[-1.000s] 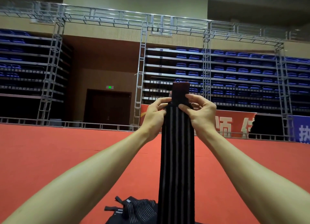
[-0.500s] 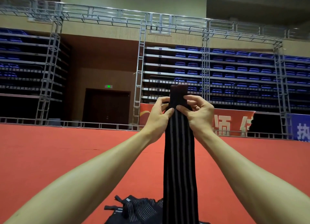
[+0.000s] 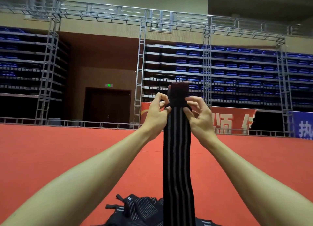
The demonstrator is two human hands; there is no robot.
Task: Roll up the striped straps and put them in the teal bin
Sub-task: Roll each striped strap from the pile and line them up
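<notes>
Strap (image 3: 177, 158), grey-striped, hangs upright from my hands, I reckon so its dark top tab (image 3: 179, 92) can begin the roll: left hand (image 3: 156, 115) and right hand (image 3: 199, 115) each pinch an edge just under it. Other straps (image 3: 135, 210) lie heaped on the red floor (image 3: 67, 149) below.

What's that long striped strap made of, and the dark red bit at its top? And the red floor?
The striped strap looks like woven stretch fabric, matte black with grey lengthwise stripes; it hangs limp. The dark red patch at its top looks fuzzy, perhaps hook-and-loop, but I cannot be sure. The red floor looks like matte carpet or matting, with faint seams.
</notes>
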